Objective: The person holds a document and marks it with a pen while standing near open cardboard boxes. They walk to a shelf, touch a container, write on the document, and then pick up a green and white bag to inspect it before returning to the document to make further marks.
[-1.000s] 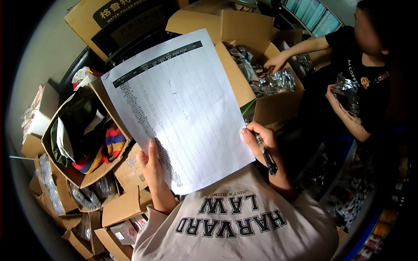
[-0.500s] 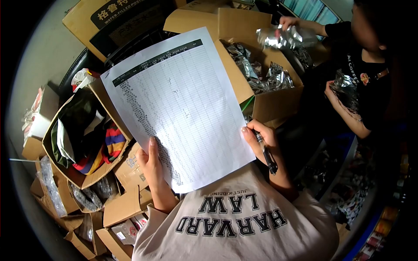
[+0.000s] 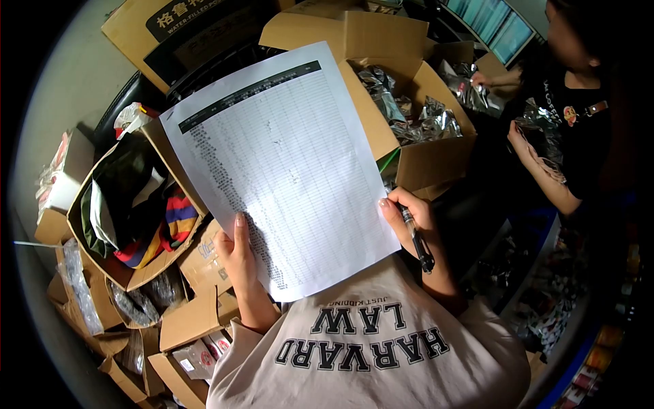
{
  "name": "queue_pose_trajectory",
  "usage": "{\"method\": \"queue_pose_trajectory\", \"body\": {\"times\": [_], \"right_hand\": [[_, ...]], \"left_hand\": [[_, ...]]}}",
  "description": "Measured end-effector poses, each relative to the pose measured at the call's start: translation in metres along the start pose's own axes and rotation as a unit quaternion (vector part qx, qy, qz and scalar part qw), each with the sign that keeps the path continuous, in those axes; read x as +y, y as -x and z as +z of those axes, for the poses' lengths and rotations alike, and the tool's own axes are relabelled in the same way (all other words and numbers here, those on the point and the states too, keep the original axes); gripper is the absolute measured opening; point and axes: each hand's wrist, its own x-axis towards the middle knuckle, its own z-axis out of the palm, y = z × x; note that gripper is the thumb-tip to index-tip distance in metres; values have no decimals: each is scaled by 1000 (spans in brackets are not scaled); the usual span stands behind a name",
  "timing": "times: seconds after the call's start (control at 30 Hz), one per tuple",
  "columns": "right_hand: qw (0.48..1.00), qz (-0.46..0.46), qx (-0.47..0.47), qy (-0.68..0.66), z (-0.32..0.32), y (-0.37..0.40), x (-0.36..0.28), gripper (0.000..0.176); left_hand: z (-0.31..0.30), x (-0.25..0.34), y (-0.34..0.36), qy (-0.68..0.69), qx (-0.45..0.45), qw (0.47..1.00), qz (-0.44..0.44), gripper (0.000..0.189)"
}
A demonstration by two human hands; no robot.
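In front of my chest I hold a printed sheet of paper (image 3: 300, 184), a long table with a dark header band and a few handwritten marks in the middle columns. My left hand (image 3: 238, 255) grips its lower left edge, thumb on top. At the right edge, my right hand (image 3: 407, 221) pinches the paper between thumb and fingers. That same hand also carries a black pen (image 3: 419, 242), pointing down along the palm. The fingers behind the sheet are hidden.
An open carton (image 3: 436, 160) with silvery packets stands beyond the sheet. To its right, a co-worker in a black shirt (image 3: 572, 136) handles silvery packets. A carton with striped fabric (image 3: 129, 276) sits at left, above several other boxes. Blue-edged bins (image 3: 545, 238) are at right.
The co-worker's raised hand has lowered a silvery packet toward the box behind the open carton. My hands, the paper and the pen stay almost still.
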Motion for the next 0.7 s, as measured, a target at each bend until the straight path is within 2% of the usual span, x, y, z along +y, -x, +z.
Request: {"method": "queue_pose_trajectory", "body": {"times": [0.1, 0.7], "right_hand": [[1000, 3, -2, -5, 1, -1, 1, 22], [1000, 10, 1, 0, 4, -11, 3, 21]], "left_hand": [[3, -3, -2, 2, 18, 1000, 25, 27], [6, -2, -14, -43, 21, 998, 31, 28]]}}
